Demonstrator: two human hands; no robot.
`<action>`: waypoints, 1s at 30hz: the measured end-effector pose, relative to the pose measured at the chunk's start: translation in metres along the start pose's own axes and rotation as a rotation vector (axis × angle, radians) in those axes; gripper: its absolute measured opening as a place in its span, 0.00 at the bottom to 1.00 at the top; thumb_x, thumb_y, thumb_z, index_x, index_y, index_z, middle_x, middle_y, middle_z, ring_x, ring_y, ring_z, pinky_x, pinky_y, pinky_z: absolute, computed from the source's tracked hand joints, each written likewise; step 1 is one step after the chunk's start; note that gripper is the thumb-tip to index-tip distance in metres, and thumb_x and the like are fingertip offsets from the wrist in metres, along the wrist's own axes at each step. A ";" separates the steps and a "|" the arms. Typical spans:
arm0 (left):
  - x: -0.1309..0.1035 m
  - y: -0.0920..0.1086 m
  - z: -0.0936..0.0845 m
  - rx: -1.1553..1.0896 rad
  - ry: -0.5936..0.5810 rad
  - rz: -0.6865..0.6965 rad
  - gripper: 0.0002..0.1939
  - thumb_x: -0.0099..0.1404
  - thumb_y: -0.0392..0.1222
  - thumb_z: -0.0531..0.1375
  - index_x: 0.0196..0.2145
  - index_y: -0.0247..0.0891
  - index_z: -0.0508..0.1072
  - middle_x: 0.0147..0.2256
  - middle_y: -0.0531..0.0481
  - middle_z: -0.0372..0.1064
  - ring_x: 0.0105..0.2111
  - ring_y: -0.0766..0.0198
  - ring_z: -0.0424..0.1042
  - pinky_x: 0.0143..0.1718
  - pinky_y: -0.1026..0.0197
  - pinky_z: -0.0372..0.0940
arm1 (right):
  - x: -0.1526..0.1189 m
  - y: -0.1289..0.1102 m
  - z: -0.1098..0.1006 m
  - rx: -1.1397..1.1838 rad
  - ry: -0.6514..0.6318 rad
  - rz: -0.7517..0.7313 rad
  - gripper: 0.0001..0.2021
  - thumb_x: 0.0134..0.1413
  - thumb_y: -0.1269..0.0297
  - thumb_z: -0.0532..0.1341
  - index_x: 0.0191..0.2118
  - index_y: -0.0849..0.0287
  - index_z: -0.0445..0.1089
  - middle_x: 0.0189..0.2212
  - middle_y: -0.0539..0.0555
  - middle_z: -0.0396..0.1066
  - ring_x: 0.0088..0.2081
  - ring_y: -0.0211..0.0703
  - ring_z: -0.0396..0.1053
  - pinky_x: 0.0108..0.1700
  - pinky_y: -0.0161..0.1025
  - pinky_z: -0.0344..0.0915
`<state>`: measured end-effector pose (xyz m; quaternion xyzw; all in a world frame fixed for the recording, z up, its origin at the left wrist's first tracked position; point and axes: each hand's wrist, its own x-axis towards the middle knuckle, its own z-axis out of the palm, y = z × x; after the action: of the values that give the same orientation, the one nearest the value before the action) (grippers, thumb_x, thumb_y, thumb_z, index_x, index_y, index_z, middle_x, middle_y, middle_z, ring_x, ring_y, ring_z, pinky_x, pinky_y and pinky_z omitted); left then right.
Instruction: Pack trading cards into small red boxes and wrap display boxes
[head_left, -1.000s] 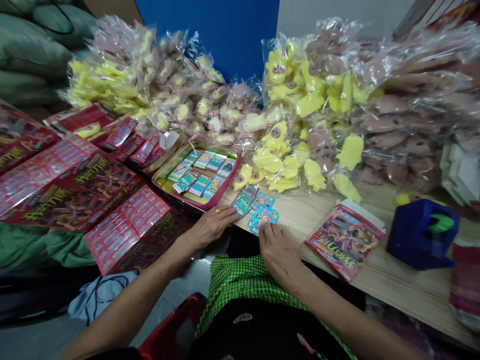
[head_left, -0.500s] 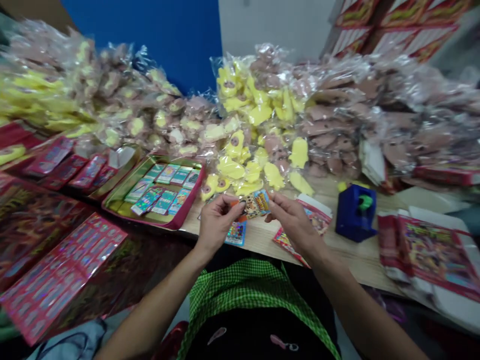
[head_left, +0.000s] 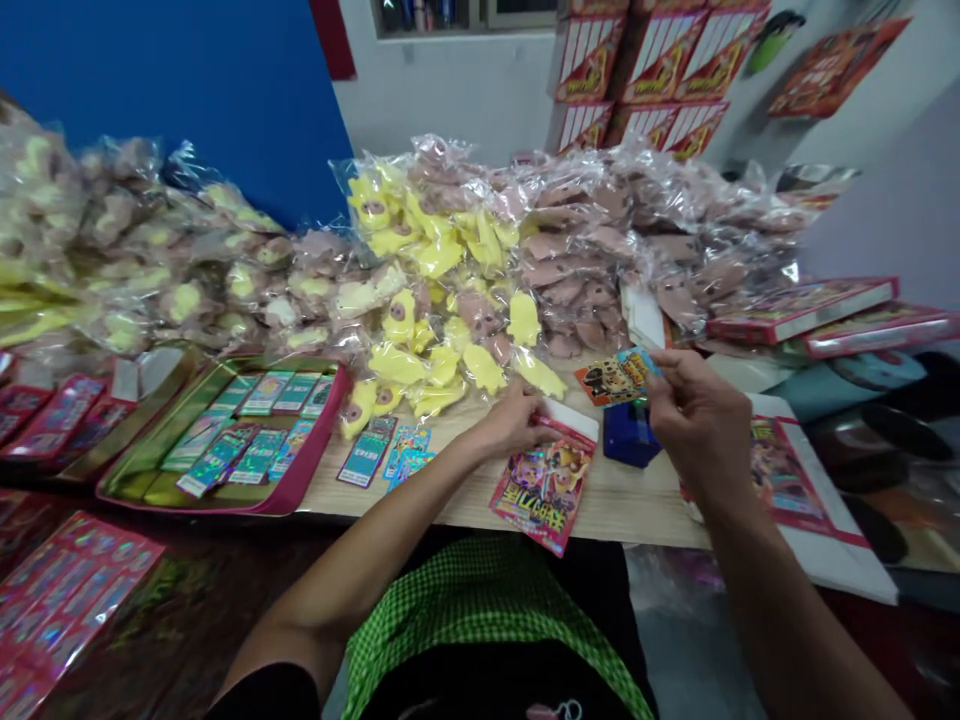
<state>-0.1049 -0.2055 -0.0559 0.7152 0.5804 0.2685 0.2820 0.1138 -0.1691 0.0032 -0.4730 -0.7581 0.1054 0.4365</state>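
My right hand (head_left: 694, 405) is raised on the right and pinches a small printed card (head_left: 615, 378) with yellow and blue artwork by one end. My left hand (head_left: 517, 420) has its fingers closed on the upper left edge of a flat red printed carton (head_left: 546, 482), near its white flap. The carton lies on the table by the front edge. To the left of my left hand lie several loose cards: a dark-edged teal card (head_left: 367, 452) and some shiny blue cards (head_left: 407, 452). Behind the held card sits a blue tape dispenser (head_left: 628, 438), partly hidden.
An open red-rimmed tin (head_left: 341, 420) with several teal cards stands on the left. Bagged yellow toys (head_left: 450, 350) and bagged brown toys (head_left: 585, 250) pile up along the back. Red printed boxes (head_left: 810, 305) and flat cartons (head_left: 795, 480) lie on the right.
The view has swung right. My hands have parted: the left has let go of the card and reached the red carton, while the right has carried the card up over the tape dispenser.
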 end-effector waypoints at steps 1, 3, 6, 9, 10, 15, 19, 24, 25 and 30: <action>-0.008 0.005 -0.008 -0.016 0.012 0.040 0.09 0.63 0.44 0.71 0.35 0.39 0.75 0.43 0.46 0.66 0.44 0.55 0.71 0.50 0.50 0.71 | -0.003 -0.005 -0.003 0.008 0.019 -0.058 0.11 0.62 0.64 0.59 0.46 0.56 0.75 0.32 0.52 0.77 0.28 0.43 0.71 0.31 0.38 0.64; -0.028 0.016 -0.027 -0.042 0.068 0.149 0.05 0.67 0.41 0.67 0.37 0.41 0.75 0.42 0.48 0.68 0.43 0.58 0.71 0.48 0.52 0.71 | -0.008 -0.019 -0.009 0.032 0.036 -0.145 0.10 0.65 0.66 0.59 0.49 0.55 0.74 0.39 0.53 0.78 0.33 0.44 0.75 0.33 0.38 0.66; -0.059 0.028 -0.050 0.001 0.170 0.298 0.07 0.70 0.37 0.64 0.46 0.43 0.73 0.46 0.47 0.69 0.46 0.57 0.70 0.49 0.52 0.70 | -0.014 -0.041 -0.014 0.018 0.035 -0.246 0.08 0.66 0.69 0.60 0.49 0.54 0.71 0.38 0.51 0.78 0.32 0.43 0.75 0.33 0.37 0.68; -0.080 0.034 -0.059 0.145 0.163 0.334 0.18 0.72 0.34 0.60 0.58 0.43 0.67 0.52 0.42 0.67 0.51 0.53 0.69 0.52 0.49 0.70 | -0.015 -0.056 -0.014 -0.019 -0.003 -0.435 0.10 0.65 0.74 0.58 0.47 0.54 0.70 0.37 0.51 0.77 0.33 0.43 0.76 0.36 0.38 0.70; -0.084 0.035 -0.059 0.186 0.148 0.321 0.19 0.72 0.33 0.58 0.59 0.42 0.67 0.53 0.41 0.67 0.52 0.52 0.69 0.53 0.49 0.70 | -0.015 -0.059 -0.014 -0.020 -0.017 -0.495 0.11 0.64 0.76 0.57 0.47 0.54 0.70 0.38 0.52 0.77 0.35 0.44 0.76 0.38 0.39 0.71; -0.090 0.035 -0.051 0.199 0.165 0.269 0.17 0.68 0.26 0.55 0.51 0.38 0.70 0.52 0.40 0.64 0.54 0.53 0.68 0.54 0.48 0.71 | -0.012 -0.062 -0.014 -0.019 -0.043 -0.603 0.14 0.63 0.78 0.57 0.48 0.53 0.69 0.39 0.52 0.78 0.40 0.48 0.77 0.42 0.42 0.72; -0.086 0.029 -0.050 0.256 0.185 0.284 0.11 0.66 0.25 0.55 0.39 0.36 0.72 0.50 0.41 0.64 0.50 0.53 0.69 0.49 0.50 0.72 | -0.012 -0.058 -0.011 -0.011 -0.119 -0.696 0.15 0.62 0.80 0.55 0.48 0.54 0.68 0.39 0.53 0.75 0.41 0.47 0.75 0.44 0.42 0.72; -0.083 0.025 -0.055 0.245 0.226 0.302 0.09 0.66 0.25 0.57 0.37 0.36 0.72 0.47 0.43 0.65 0.47 0.56 0.70 0.46 0.52 0.72 | -0.021 -0.054 0.005 -0.095 -0.131 -0.878 0.15 0.61 0.82 0.54 0.50 0.62 0.67 0.39 0.59 0.72 0.39 0.48 0.71 0.40 0.43 0.67; -0.082 0.023 -0.056 0.235 0.250 0.312 0.09 0.66 0.25 0.57 0.38 0.36 0.71 0.47 0.44 0.65 0.47 0.57 0.69 0.46 0.53 0.71 | -0.023 -0.053 0.008 -0.133 -0.124 -0.891 0.15 0.61 0.81 0.54 0.51 0.63 0.68 0.40 0.61 0.73 0.40 0.50 0.71 0.41 0.45 0.66; -0.077 0.014 -0.057 0.211 0.352 0.372 0.10 0.67 0.24 0.58 0.38 0.38 0.71 0.45 0.47 0.62 0.45 0.59 0.68 0.43 0.56 0.71 | -0.028 -0.041 0.010 -0.173 -0.078 -0.850 0.20 0.65 0.73 0.57 0.62 0.66 0.65 0.60 0.71 0.66 0.57 0.65 0.67 0.54 0.60 0.63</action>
<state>-0.1501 -0.2786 -0.0100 0.7774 0.5037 0.3738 0.0468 0.0851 -0.2111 0.0048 -0.1494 -0.9074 -0.1296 0.3708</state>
